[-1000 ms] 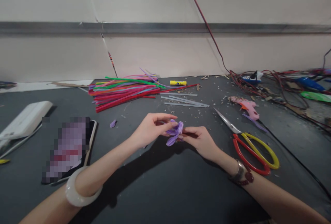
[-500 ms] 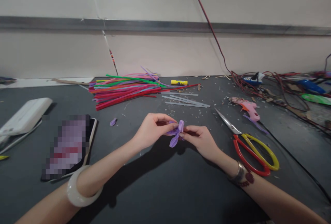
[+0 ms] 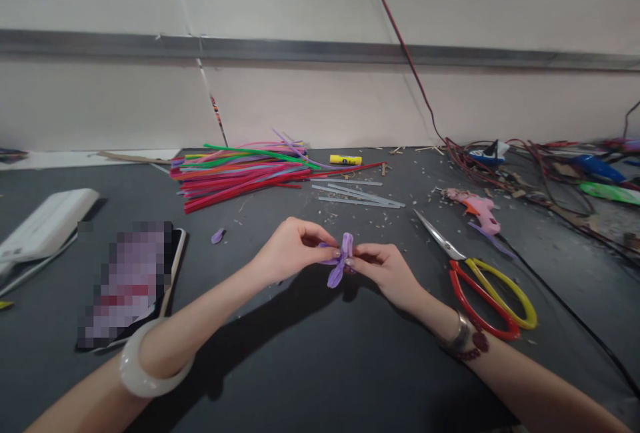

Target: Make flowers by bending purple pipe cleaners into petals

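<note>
Purple petals (image 3: pixel 335 275) turned slightly | both hands (image 3: pixel 290 253) (image 3: pixel 393 274) pinching them | yellow tube (image 3: pixel 345 160): print too small to read

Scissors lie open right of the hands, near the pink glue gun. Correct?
Not open: in the head view the scissors lie with blades closed. They are right of the hands, near the pink glue gun, as you say.
</note>
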`<state>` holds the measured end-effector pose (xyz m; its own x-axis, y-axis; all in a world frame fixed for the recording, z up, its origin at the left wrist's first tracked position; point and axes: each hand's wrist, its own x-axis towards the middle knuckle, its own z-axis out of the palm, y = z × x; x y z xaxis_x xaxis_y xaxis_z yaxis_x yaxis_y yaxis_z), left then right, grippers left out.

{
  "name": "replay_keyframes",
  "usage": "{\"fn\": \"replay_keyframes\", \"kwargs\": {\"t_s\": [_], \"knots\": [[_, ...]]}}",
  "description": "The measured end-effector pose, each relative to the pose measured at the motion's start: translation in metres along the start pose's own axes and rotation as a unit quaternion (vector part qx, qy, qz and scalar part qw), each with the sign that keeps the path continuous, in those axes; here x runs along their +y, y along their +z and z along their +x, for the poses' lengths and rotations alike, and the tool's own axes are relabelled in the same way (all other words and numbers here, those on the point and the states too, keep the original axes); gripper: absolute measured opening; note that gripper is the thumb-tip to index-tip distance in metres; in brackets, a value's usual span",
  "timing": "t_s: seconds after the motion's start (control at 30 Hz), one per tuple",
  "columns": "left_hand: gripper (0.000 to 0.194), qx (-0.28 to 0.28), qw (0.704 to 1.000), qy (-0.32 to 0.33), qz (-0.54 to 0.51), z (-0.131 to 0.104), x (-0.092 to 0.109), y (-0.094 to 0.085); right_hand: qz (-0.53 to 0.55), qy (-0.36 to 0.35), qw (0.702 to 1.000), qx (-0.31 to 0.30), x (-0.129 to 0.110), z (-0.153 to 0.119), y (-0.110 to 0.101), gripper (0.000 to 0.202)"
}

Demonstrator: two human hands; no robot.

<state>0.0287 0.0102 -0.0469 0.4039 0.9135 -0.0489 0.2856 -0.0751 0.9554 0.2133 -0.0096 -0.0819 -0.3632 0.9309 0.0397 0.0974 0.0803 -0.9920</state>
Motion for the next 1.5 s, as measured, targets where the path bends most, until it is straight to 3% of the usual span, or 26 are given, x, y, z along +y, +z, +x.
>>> {"fn": "replay_keyframes", "kwargs": {"t_s": [0.1,0.23,0.4,0.57,0.7,0.77,0.87,1.0,1.23,1.5], "knots": [[0.014,-0.012,1.0,-0.006,0.013,0.0,0.001,-0.001,0.0,0.003,1.0,-0.011,0.001,0.0,0.0,0.017],[0.016,0.012,0.999,0.017,0.042,-0.004,0.001,0.003,-0.018,0.004,1.0,-0.022,0.001,0.0,0.0,0.019],[0.016,0.0,1.0,-0.007,-0.031,-0.003,0.004,0.003,-0.031,-0.015,0.999,-0.011,-0.002,0.0,0.001,0.02],[0.025,-0.075,0.971,-0.086,-0.211,0.007,-0.002,-0.002,-0.021,-0.03,0.995,0.091,0.001,0.003,-0.002,0.018],[0.026,-0.101,0.974,-0.069,-0.189,0.007,-0.013,0.01,-0.005,-0.038,0.985,0.165,0.005,0.005,-0.003,0.016],[0.025,-0.08,0.979,-0.051,-0.18,0.003,-0.014,0.019,0.001,-0.043,0.982,0.182,0.006,0.005,-0.003,0.016],[0.027,-0.005,0.986,-0.019,-0.166,-0.004,-0.011,0.032,-0.007,-0.043,0.979,0.199,0.005,0.004,-0.002,0.015],[0.024,0.028,0.977,-0.043,-0.205,-0.009,-0.008,0.038,-0.03,-0.057,0.981,0.182,0.002,0.002,0.001,0.013],[0.025,0.045,0.958,-0.099,-0.265,-0.007,-0.005,0.03,-0.05,-0.085,0.984,0.146,0.005,0.0,0.003,0.013],[0.024,0.06,0.974,-0.077,-0.206,-0.003,0.002,0.019,-0.05,-0.075,0.989,0.116,0.0,-0.001,0.004,0.014]]}}
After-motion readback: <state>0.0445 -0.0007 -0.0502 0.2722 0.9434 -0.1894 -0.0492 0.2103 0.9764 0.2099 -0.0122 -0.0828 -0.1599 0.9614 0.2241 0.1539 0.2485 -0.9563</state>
